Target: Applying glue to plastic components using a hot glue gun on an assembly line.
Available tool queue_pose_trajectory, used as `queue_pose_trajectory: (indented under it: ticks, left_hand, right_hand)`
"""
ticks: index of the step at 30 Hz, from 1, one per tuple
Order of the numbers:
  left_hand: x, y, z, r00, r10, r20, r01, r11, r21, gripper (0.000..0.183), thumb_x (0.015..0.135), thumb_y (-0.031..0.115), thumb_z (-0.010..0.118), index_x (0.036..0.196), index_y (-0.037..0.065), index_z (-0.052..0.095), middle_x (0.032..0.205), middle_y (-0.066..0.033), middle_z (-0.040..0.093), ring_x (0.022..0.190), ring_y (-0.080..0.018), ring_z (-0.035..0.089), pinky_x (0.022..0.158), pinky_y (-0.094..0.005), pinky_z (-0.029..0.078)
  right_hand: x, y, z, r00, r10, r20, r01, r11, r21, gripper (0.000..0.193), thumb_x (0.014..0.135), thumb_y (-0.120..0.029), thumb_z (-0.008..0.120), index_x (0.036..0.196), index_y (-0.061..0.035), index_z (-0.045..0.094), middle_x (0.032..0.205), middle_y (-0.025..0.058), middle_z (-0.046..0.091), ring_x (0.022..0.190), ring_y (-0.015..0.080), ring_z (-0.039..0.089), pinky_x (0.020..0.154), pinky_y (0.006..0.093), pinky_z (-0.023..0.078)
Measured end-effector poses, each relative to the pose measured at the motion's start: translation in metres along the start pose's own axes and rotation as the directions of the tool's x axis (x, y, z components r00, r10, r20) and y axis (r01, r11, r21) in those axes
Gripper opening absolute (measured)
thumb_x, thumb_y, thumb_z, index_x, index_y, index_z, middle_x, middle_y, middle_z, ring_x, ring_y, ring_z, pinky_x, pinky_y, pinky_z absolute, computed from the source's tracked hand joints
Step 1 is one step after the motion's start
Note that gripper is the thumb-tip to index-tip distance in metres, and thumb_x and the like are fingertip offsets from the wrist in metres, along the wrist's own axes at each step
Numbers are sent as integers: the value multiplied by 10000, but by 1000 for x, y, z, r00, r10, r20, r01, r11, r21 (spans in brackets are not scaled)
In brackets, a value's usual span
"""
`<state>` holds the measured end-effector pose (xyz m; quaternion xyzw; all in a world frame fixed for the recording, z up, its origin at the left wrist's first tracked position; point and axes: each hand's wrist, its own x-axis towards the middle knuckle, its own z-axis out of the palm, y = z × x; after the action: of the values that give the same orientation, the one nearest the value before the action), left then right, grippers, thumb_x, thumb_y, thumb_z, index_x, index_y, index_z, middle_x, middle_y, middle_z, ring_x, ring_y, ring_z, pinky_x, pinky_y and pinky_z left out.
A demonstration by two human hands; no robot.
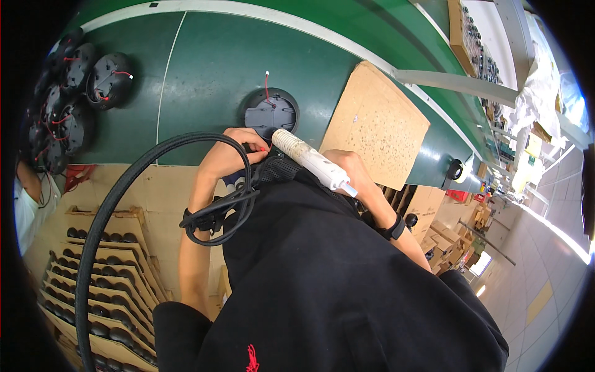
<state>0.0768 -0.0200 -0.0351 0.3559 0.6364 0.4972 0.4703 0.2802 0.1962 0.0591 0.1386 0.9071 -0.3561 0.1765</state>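
Note:
My left hand [229,155] is at the near edge of the green bench, its fingers bent and closed beside a small red piece, perhaps wire. What they pinch is too small to make out. Just beyond them lies a round black housing [271,111] with a red wire and a white connector at its far side. A white cylindrical tool [307,158] with a ribbed end and a tapered pale tip slants across my right hand [350,166]. That hand appears closed around it, though the tool hides most of the fingers. Black mesh material [276,168] sits between both hands.
Several black housings [77,127] with red wires are heaped at the bench's left. A cardboard sheet [378,124] lies to the right, and a roll of tape [455,170] farther on. A thick black cable [111,211] loops past my left forearm. Divided cartons [99,285] stand below left; a person's arm [28,186] shows there.

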Motion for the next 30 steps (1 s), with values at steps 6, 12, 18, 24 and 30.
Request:
queue_pose_trajectory:
  ticks: [6, 12, 18, 24, 30]
  left_hand:
    - [-1, 1, -2, 1000, 1, 22, -2, 999, 43, 141, 805, 76, 744, 937, 42, 778, 838, -52, 689, 739, -130, 639, 619, -270, 499]
    - [0, -2, 0, 1000, -8, 11, 7, 1000, 30, 146, 801, 87, 748, 933, 31, 772, 840, -59, 692, 740, -137, 644, 621, -273, 503]
    - [1, 1, -3, 1000, -16, 14, 16, 1000, 21, 143, 801, 94, 751, 927, 29, 768, 853, -57, 699, 750, -141, 649, 631, -274, 505]
    - [8, 0, -14, 989, -30, -144, 27, 999, -23, 121, 809, 106, 772, 889, 18, 758, 782, -73, 695, 683, -136, 629, 624, -281, 491]
    - [23, -16, -6, 945, -76, -318, 23, 986, -167, 107, 845, 98, 761, 929, 31, 760, 752, -19, 682, 688, -81, 601, 624, -241, 479]
  right_hand:
    - [1, -1, -1, 1000, -9, 23, 10, 1000, -18, 257, 699, -220, 706, 815, -35, 570, 759, 187, 632, 763, 430, 634, 648, 479, 486]
    - [0, -1, 2, 999, 31, -17, -31, 999, -21, 259, 684, -216, 719, 812, -41, 577, 756, 185, 641, 760, 431, 639, 650, 480, 495]
    - [-2, -4, -3, 998, 65, 21, -65, 998, -17, 263, 669, -200, 730, 833, -42, 598, 764, 183, 658, 762, 424, 649, 650, 468, 505]
    - [-6, -2, -1, 995, 91, 48, -87, 993, -75, 273, 646, -174, 739, 851, -44, 616, 779, 174, 660, 764, 413, 652, 657, 456, 514]
    - [-5, -4, -2, 995, -72, -76, 78, 994, 79, 274, 640, -119, 724, 880, -23, 633, 810, 179, 645, 763, 402, 644, 671, 439, 521]
